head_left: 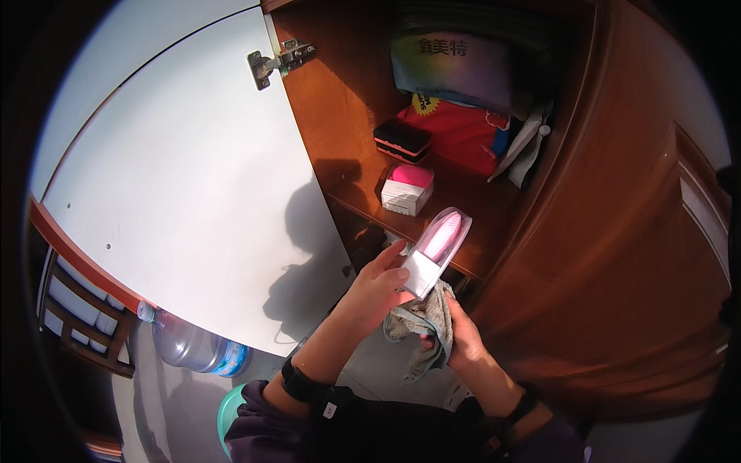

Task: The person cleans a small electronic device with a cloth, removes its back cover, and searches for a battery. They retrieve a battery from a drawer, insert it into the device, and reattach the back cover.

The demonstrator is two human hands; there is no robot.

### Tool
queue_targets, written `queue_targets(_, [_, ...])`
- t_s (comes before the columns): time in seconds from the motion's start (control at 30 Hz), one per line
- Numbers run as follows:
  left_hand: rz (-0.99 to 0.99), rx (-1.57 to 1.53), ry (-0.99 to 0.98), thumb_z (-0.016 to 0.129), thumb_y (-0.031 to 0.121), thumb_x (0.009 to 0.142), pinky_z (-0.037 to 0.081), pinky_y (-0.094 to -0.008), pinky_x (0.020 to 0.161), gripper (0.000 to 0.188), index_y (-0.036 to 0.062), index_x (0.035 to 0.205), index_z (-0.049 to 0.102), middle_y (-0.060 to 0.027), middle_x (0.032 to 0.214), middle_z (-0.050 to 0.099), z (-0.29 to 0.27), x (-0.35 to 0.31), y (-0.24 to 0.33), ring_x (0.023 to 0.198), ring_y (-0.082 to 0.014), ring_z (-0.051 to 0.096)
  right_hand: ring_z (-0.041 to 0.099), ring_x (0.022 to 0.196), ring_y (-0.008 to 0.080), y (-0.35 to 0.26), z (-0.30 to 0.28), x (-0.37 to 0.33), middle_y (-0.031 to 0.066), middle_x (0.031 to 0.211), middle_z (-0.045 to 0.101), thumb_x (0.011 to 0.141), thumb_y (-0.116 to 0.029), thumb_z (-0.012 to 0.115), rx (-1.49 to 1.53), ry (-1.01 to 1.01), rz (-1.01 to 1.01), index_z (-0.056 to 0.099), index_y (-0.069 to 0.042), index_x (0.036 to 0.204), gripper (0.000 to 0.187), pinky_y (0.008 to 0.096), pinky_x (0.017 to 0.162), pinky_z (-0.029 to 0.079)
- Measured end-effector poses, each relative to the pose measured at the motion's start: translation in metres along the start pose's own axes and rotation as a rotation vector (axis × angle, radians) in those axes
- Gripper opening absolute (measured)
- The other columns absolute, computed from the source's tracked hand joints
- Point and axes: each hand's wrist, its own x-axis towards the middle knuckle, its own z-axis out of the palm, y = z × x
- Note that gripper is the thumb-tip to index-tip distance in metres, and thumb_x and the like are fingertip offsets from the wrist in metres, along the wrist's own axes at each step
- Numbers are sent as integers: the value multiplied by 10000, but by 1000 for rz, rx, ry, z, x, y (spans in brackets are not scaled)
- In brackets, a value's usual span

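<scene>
Holding a clear-fronted pack (441, 245) in the head view, the left hand (374, 287) is closed round its lower end, thumb on the white part. The right hand (461, 333) is curled round a bunched grey cloth (431, 320) that hangs just below; whether the cloth touches the pack I cannot tell. As far as this shows, the pack is off the shelf (488, 245), held in front of its edge, and not set down. A pink-and-white box (407, 193), a black case (402, 141) and a red bag (463, 139) are in the cupboard; whether any of these has been handled is unclear. The pack is slim and tilted, its rounded far end pointing up and right. A pale pink item shows through the clear plastic, and it looks undented.
</scene>
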Motion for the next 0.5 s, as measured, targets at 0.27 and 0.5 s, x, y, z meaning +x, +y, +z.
queue_targets(0.27, [55, 243, 7, 707, 298, 759, 316, -302, 1019, 873, 0, 1407, 204, -91, 1348, 379, -39, -80, -43, 1235, -202, 388, 485, 1112, 144, 18, 36, -11, 56, 1244, 498, 897, -214, 588, -309, -78, -504, 365, -65, 1350, 527, 284, 951, 391])
queue_targets(0.5, [-101, -396, 37, 318, 502, 952, 458, -360, 872, 516, 117, 1275, 434, -44, 1161, 549, -58, -67, -61, 1020, -177, 550, 561, 950, 107, 35, 56, 16, 43, 1081, 602, 904, -164, 574, -362, 15, -424, 528, -19, 1197, 330, 246, 846, 449])
